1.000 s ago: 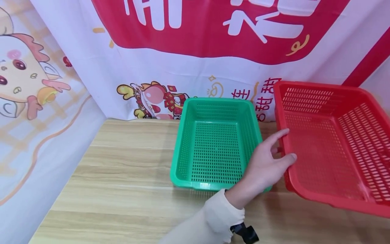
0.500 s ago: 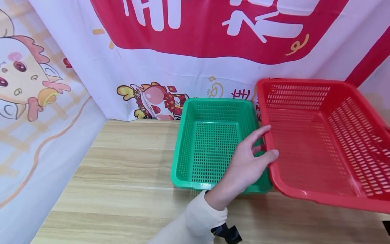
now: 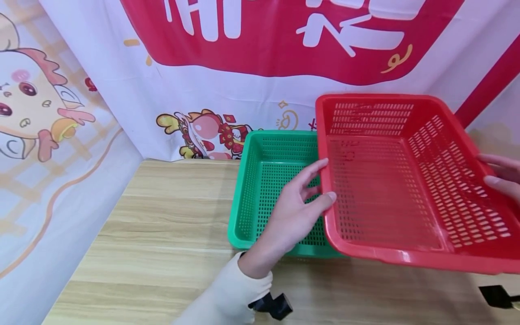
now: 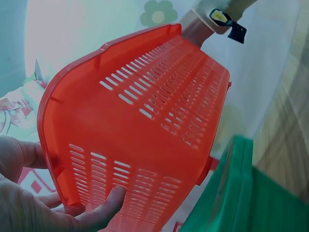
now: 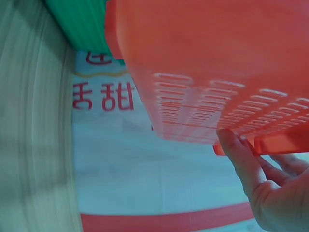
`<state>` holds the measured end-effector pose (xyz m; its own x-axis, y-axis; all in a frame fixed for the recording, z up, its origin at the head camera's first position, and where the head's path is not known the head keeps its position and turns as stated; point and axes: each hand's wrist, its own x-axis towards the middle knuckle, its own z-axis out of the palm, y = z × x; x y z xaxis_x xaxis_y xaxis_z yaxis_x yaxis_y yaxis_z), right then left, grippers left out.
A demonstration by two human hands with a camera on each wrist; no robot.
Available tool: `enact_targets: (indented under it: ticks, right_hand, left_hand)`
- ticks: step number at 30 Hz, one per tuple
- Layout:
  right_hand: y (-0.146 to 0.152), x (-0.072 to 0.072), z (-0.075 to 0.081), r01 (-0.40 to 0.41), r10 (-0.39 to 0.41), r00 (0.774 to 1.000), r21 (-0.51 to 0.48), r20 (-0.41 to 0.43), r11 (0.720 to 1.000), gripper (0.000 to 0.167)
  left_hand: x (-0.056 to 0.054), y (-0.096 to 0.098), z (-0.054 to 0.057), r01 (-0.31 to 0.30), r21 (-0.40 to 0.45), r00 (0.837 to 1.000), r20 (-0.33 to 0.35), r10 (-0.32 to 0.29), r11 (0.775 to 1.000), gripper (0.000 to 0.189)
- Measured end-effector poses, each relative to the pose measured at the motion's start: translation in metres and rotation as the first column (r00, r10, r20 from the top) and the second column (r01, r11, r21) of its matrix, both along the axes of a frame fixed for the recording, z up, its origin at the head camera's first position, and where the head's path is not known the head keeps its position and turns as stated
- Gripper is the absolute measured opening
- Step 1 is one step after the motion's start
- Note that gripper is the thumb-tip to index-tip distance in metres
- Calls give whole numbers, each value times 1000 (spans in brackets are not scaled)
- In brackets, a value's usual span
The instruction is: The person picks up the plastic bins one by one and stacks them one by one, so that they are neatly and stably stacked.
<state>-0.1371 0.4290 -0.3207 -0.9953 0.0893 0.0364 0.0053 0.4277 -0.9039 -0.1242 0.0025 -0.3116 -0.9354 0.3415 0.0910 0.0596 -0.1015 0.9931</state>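
Note:
A red plastic basket [image 3: 378, 189] with slotted walls is held up off the table between two hands, its right part cut off by the head view's edge. My left hand [image 3: 292, 207] grips its left rim, thumb on one side and fingers on the other. At the right rim my right hand [image 3: 503, 176] holds on, only partly visible in the head view; the right wrist view shows its fingers curled at the rim. A green plastic basket [image 3: 237, 203] stands on the table, its right side hidden behind the red one and the left hand.
The wood-grain table [image 3: 154, 253] extends left and in front of the green basket. Behind it hangs a white and red printed cloth [image 3: 260, 90]. Another printed cloth [image 3: 40, 189] covers the left side. A black wrist mount [image 3: 271, 306] sits at the left sleeve.
The red basket has moved left with my left hand, and it now overlaps the green basket's right side in the head view. My right hand has come into that view. The green basket has stayed put.

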Motion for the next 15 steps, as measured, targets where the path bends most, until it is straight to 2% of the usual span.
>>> enact_targets:
  ticks: [3,7,8,11,15]
  right_hand:
    - [-25,6,1,-21,3,996,-206,-91,978,53]
    - [-49,11,0,-81,7,986,-442,-166,893,49]
    - [-55,12,0,-77,0,986,-462,-165,884,49]
    - [-72,14,2,-3,-43,995,-480,-86,877,51]
    - [-92,13,5,88,-87,996,-422,22,902,60]
  left_hand:
    - [-2,-11,1,-6,-12,1000,-3,6,1000,64]
    - [-5,-25,3,-17,-26,1000,-10,16,1000,65]
    - [-6,-28,4,-20,-32,1000,-14,20,999,66]
    - [-8,-39,5,-31,-52,999,-12,30,998,66]
    - [-11,-55,8,-37,-73,999,-1,37,997,65]
